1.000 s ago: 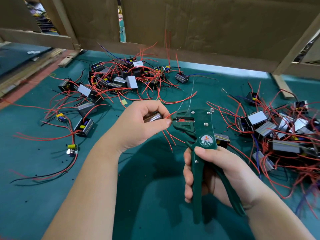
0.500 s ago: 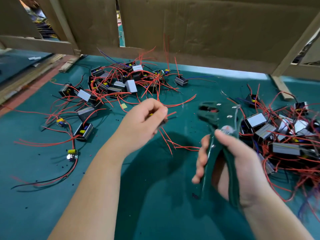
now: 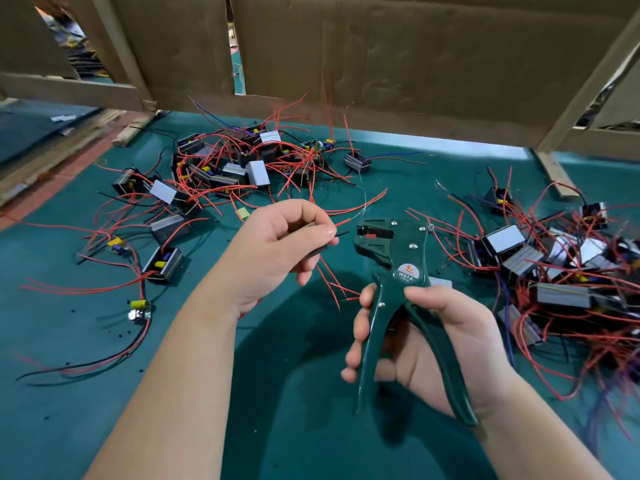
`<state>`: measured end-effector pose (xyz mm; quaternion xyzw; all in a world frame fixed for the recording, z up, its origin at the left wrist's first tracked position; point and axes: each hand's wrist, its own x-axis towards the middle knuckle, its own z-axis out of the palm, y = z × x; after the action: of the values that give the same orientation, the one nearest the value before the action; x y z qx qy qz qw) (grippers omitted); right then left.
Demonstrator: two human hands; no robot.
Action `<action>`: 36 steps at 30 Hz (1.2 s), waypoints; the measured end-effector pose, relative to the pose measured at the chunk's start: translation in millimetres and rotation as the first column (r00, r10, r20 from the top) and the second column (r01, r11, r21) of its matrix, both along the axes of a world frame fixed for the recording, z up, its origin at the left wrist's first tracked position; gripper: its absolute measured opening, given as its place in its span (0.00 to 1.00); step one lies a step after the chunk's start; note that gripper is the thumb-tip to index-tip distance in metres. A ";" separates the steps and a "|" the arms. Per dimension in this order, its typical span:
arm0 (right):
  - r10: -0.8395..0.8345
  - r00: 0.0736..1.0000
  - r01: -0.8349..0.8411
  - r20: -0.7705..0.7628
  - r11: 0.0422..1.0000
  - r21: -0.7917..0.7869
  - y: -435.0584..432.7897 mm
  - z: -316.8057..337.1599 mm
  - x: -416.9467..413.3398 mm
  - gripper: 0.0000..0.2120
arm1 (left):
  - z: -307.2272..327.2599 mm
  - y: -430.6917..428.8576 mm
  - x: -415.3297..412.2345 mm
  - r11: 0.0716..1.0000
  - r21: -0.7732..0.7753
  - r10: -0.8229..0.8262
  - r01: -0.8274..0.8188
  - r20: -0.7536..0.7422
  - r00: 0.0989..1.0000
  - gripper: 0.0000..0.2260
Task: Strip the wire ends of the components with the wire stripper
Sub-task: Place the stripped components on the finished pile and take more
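Head view: right hand [image 3: 436,344] grips the glossy green wire stripper [image 3: 408,252] at centre, long axis 6–12 o'clock, jaws facing 9 o'clock. Left hand [image 3: 273,254] pinches a boxy component [image 3: 316,251], wire ends [image 3: 346,222] pointing 3 o'clock.

Both bare forearms extending forward from lower edge, wrists angling toward centre. Left hand [image 3: 277,251] curling, thumb and fingertips pinching small dark box-shaped component [image 3: 313,251], back of hand facing up. Right hand [image 3: 429,344] sitting lower, palm facing left, fingers wrapping one handle of dark green metal wire stripper [image 3: 398,251], thumb lying near pivot, handles spreading apart. Hands staying near, not touching.
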<state>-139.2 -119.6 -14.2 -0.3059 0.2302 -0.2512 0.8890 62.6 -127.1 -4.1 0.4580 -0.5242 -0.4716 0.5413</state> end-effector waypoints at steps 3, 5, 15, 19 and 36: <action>0.080 0.996 -0.078 0.047 0.996 -0.035 0.3 1.7 -2.4 0.22 | 1.8 0.9 -0.5 1.000 0.002 -0.024 0.023 0.036 0.999 0.09; 0.124 0.990 -0.120 0.070 0.991 -0.059 0.6 2.0 -3.0 0.20 | 1.9 1.3 -0.4 1.000 0.011 -0.027 0.026 0.057 0.998 0.09; 0.161 0.987 -0.158 0.007 0.979 -0.130 1.8 3.1 -3.7 0.19 | 4.0 3.4 0.7 0.997 0.068 -0.048 0.046 0.035 0.998 0.07; 0.157 0.988 -0.156 0.001 0.978 -0.137 1.0 2.3 -4.1 0.21 | 3.1 3.1 1.3 0.995 0.093 -0.047 0.044 0.038 0.998 0.07; 0.105 0.988 -0.128 -0.115 0.969 -0.211 1.5 -2.9 -2.8 0.19 | 1.0 2.1 4.4 0.994 0.107 -0.028 0.024 0.036 0.999 0.05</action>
<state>-142.0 -118.1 -17.0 -0.4271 0.2283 -0.2061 0.8503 67.1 -125.0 -3.0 0.4881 -0.5143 -0.4972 0.5000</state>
